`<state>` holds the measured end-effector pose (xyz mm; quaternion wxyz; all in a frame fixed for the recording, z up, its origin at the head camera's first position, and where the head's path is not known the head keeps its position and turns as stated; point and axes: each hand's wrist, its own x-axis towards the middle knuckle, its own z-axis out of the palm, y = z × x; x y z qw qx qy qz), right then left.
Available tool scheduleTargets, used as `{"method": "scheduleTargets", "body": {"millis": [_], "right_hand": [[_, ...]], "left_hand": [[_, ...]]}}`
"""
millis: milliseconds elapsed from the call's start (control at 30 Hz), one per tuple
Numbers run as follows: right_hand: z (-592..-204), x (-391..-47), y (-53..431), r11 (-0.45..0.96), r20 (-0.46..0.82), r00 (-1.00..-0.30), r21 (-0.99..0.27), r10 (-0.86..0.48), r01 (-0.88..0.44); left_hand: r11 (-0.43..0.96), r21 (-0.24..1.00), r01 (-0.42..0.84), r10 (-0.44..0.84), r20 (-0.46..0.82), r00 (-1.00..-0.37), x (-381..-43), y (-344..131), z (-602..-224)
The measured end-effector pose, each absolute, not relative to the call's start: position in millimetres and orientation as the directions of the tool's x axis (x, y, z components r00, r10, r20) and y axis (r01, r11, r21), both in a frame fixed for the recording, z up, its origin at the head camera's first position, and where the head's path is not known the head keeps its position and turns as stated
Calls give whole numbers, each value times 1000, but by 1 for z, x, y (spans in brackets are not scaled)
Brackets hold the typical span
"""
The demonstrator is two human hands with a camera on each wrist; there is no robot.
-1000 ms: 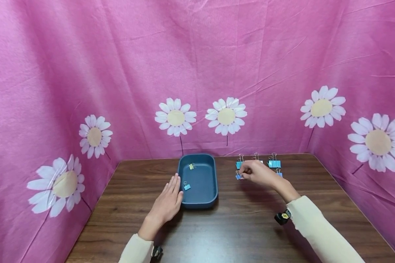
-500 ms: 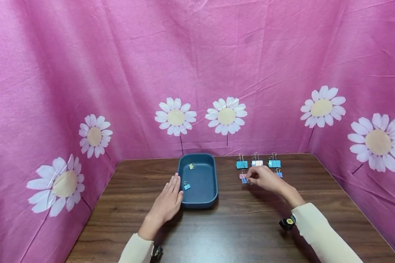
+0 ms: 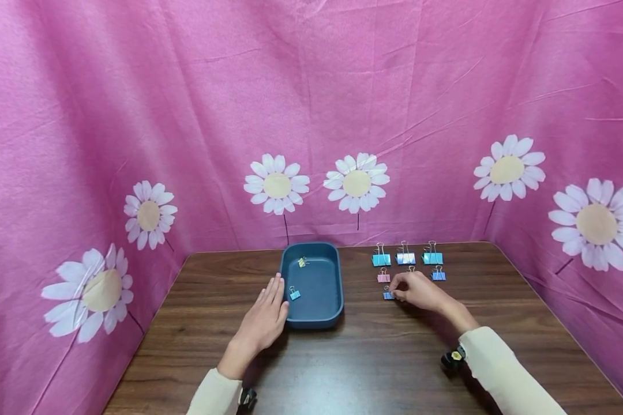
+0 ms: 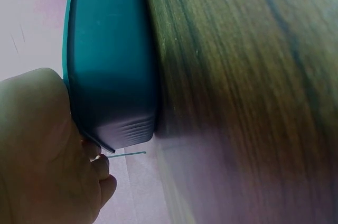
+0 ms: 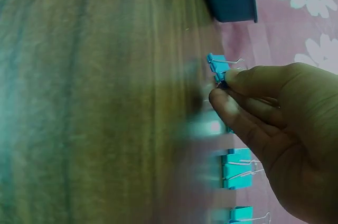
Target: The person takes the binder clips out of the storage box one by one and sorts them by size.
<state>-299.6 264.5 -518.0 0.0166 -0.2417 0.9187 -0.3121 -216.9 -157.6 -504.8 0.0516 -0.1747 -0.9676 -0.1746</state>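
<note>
In the head view my right hand (image 3: 420,291) pinches a small blue binder clip (image 3: 387,295) between thumb and finger, low over the table or on it. Just behind that clip stands a pink binder clip (image 3: 383,278). To the right is another blue binder clip (image 3: 438,276), while one between them is mostly hidden by the hand. My left hand (image 3: 262,320) rests with straight fingers along the left rim of a dark blue tray (image 3: 340,288). Inside the tray lie a yellow binder clip (image 3: 302,263) and a light blue binder clip (image 3: 295,294).
A back row of larger binder clips stands near the table's far edge: a teal clip (image 3: 381,260), a shiny silvery clip (image 3: 405,259) and another teal clip (image 3: 433,258). Pink cloth (image 3: 311,115) with printed daisies surrounds the wooden table (image 3: 342,369).
My right hand has drawn the small blue clip from beside the pink clip toward the near side, uncovering the pink clip and the back row. The left hand and tray stay still.
</note>
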Motion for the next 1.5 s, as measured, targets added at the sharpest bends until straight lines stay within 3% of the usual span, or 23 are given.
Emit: {"method": "scheduleTargets", "body": {"millis": [1200, 1500], "right_hand": [[-518, -301, 268, 670, 89, -901, -638, -425, -379], [-482, -315, 252, 705, 222, -855, -489, -468, -514]], "left_hand": [[884, 314, 346, 314, 149, -938, -218, -158, -504], [884, 311, 349, 319, 145, -937, -218, -158, -504]]}}
